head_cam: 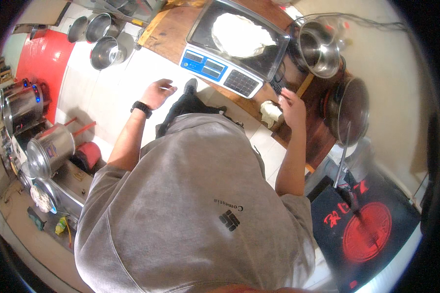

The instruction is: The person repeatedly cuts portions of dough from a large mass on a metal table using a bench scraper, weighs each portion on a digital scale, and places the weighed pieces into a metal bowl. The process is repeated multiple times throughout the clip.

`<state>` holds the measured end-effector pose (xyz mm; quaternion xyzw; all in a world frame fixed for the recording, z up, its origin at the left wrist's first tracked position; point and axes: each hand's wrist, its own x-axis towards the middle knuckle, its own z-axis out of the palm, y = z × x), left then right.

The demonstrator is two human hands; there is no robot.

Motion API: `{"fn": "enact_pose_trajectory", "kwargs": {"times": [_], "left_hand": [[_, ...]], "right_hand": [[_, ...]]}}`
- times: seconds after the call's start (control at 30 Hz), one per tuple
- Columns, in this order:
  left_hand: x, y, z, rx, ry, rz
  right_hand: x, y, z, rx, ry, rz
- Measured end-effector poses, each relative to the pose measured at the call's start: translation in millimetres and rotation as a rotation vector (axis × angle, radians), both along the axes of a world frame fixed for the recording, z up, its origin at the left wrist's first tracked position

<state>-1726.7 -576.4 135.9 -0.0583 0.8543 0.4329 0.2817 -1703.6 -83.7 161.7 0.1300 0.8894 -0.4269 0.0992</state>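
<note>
My left hand, with a black watch on its wrist, hangs over the pale floor with fingers apart and nothing in it. My right hand is raised beside a small crumpled off-white piece, dough or cloth, at the wooden table's edge; whether they touch I cannot tell. A digital scale with a blue panel stands on the wooden table ahead of me. On its dark glossy tray lies a large white mass that looks like dough.
A steel pot and a large round lid or pan are on the right. Steel pots stand at the upper left. A metal stockpot, a red bin and a sink are at the left. A dark mat lies lower right.
</note>
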Motion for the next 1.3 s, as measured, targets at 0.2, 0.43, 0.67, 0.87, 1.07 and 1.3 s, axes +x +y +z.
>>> {"fn": "enact_pose_trajectory", "kwargs": {"times": [0.2,0.43,0.67,0.87,1.07,1.3], "left_hand": [[-12.2,51.7,7.3,-0.092,-0.035,-0.233],[5.6,222.1,-4.2,0.083,0.333,-1.072],[45.1,335.3,-40.3,-0.182,0.45,-1.472],[34.4,342.2,-48.8,-0.008,0.101,-1.425],[27.7,330.7,-62.5,0.57,0.75,-1.023],[-68.1,165.5,42.1,0.301,0.11,-0.246]], "right_hand": [[65.5,51.6,-56.1,0.402,-0.212,0.038],[73.1,31.7,-88.8,0.165,0.067,-0.057],[79.1,45.1,-94.1,0.195,-0.127,-0.074],[12.9,-19.4,81.5,-0.577,-0.268,0.372],[-96.4,-117.1,83.1,0.53,0.357,0.292],[-128.4,-103.4,53.4,0.16,0.449,0.21]]}}
